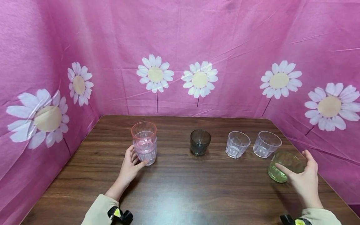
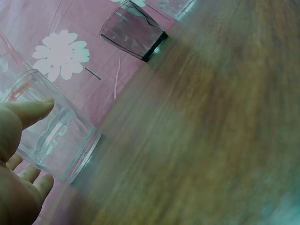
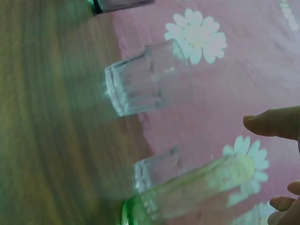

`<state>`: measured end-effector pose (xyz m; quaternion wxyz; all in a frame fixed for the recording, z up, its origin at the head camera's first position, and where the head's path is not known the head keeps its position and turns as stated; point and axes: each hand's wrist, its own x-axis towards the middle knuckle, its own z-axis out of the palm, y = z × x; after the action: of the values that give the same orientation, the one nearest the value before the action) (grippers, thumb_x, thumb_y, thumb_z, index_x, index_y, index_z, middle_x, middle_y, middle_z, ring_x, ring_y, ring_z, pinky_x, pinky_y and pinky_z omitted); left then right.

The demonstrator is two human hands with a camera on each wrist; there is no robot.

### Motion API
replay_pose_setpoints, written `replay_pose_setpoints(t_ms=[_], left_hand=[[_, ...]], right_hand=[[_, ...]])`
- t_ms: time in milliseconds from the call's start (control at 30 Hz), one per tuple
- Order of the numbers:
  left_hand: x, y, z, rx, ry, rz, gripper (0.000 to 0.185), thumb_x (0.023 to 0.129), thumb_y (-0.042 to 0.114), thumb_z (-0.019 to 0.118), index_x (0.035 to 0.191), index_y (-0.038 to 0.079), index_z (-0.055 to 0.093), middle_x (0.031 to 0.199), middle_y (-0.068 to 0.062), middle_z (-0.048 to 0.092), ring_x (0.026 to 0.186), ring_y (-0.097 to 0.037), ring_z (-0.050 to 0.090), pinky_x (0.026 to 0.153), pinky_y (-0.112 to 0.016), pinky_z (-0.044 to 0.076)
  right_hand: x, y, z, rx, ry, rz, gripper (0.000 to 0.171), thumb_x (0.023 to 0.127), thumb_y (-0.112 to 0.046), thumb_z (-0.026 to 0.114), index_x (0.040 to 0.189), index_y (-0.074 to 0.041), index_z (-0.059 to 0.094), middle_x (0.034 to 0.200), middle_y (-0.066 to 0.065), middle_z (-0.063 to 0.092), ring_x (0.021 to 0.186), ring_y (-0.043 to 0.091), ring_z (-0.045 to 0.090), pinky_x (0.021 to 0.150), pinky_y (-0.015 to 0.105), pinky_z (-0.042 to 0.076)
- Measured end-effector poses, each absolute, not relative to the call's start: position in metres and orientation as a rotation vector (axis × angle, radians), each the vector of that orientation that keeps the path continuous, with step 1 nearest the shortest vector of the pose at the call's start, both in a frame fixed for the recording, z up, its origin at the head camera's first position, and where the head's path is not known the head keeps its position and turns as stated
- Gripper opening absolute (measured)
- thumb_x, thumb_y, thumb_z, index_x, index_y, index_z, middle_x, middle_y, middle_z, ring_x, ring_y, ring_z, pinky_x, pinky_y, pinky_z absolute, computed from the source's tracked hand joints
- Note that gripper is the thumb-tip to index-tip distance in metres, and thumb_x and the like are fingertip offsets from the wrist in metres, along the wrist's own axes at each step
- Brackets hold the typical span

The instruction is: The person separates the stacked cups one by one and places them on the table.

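We see a brown wood-grain table.
At left, the left hand grips a clear, faceted tumbler stack topped by a red-rimmed transparent tumbler; the right hand spreads wide at a round, transparent green tumbler, far right.

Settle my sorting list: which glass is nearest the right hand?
The green glass, farthest right on the table; the right hand is right beside it, and no other glass is green.

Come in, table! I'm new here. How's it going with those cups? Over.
Left grip holding pink-topped cup stack. Right grip spread at green cup, not clasping it. Between them, dark cup and two clear cups; might obstruct sideways moves.
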<state>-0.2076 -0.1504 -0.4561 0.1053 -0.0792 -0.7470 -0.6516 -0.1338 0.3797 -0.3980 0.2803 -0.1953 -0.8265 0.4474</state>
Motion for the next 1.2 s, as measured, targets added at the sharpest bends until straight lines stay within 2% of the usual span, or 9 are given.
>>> replay_pose_setpoints(t_ms=[233,333,500,667,767,900,1000,1200], left_hand=[[-0.207,-0.150,-0.456,-0.231,-2.210,-1.910,0.080,0.082,-0.014,0.070,0.145,-0.013,0.020,0.147,-0.039,0.031,0.136,-0.050,0.032,0.111,-0.060,0.029],[-0.207,-0.150,-0.456,-0.231,-2.209,-1.909,0.080,0.082,-0.014,0.070,0.145,-0.013,0.020,0.147,-0.038,0.032,0.136,-0.050,0.033,0.111,-0.060,0.029],[-0.207,-0.150,-0.456,-0.234,-2.207,-1.900,0.080,0.082,-0.014,0.070,0.145,-0.013,0.020,0.146,-0.038,0.033,0.135,-0.049,0.034,0.110,-0.060,0.030],[-0.207,-0.150,-0.456,-0.239,-2.198,-1.904,0.080,0.082,-0.014,0.070,0.145,-0.012,0.021,0.146,-0.038,0.034,0.135,-0.049,0.035,0.110,-0.059,0.030],[-0.208,-0.150,-0.456,-0.244,-2.188,-1.920,0.081,0.082,-0.014,0.070,0.146,-0.012,0.020,0.147,-0.037,0.033,0.135,-0.048,0.034,0.111,-0.059,0.029],[-0.208,-0.150,-0.456,-0.248,-2.185,-1.926,0.081,0.082,-0.014,0.070,0.146,-0.012,0.020,0.147,-0.037,0.033,0.136,-0.048,0.033,0.111,-0.059,0.029],[-0.209,-0.151,-0.457,-0.251,-2.191,-1.916,0.081,0.083,-0.014,0.070,0.146,-0.012,0.020,0.147,-0.037,0.033,0.135,-0.048,0.034,0.110,-0.059,0.030],[-0.209,-0.152,-0.458,-0.253,-2.194,-1.906,0.080,0.083,-0.013,0.070,0.145,-0.012,0.021,0.147,-0.038,0.033,0.135,-0.049,0.034,0.110,-0.059,0.030]], right_hand=[[-0.141,0.363,-0.386,-0.300,-2.253,1.124,0.101,0.073,-0.001,0.080,0.156,-0.001,0.023,0.156,0.025,0.026,0.145,0.032,0.020,0.120,0.034,0.011],[-0.145,0.355,-0.382,-0.185,-2.265,1.090,0.100,0.070,0.003,0.080,0.154,0.001,0.026,0.151,0.028,0.029,0.141,0.031,0.024,0.117,0.029,0.014],[-0.155,0.340,-0.380,-0.039,-2.273,1.074,0.101,0.065,0.006,0.081,0.152,0.004,0.029,0.144,0.031,0.033,0.134,0.036,0.028,0.115,0.029,0.017],[-0.165,0.323,-0.381,0.075,-2.305,1.108,0.101,0.067,0.005,0.083,0.152,0.004,0.030,0.148,0.033,0.030,0.137,0.041,0.026,0.119,0.038,0.014],[-0.170,0.310,-0.384,0.143,-2.318,1.115,0.099,0.067,0.003,0.084,0.151,0.004,0.031,0.148,0.034,0.030,0.137,0.046,0.026,0.118,0.051,0.016],[-0.176,0.289,-0.387,0.265,-2.333,1.104,0.095,0.065,0.001,0.085,0.146,0.008,0.035,0.146,0.037,0.031,0.136,0.056,0.024,0.111,0.070,0.017],[-0.180,0.273,-0.388,0.343,-2.342,1.115,0.094,0.065,0.000,0.086,0.144,0.009,0.036,0.145,0.037,0.033,0.136,0.056,0.024,0.109,0.072,0.018],[-0.190,0.241,-0.391,0.467,-2.357,1.169,0.095,0.066,-0.001,0.087,0.145,0.008,0.036,0.146,0.034,0.034,0.137,0.051,0.027,0.109,0.069,0.021]])
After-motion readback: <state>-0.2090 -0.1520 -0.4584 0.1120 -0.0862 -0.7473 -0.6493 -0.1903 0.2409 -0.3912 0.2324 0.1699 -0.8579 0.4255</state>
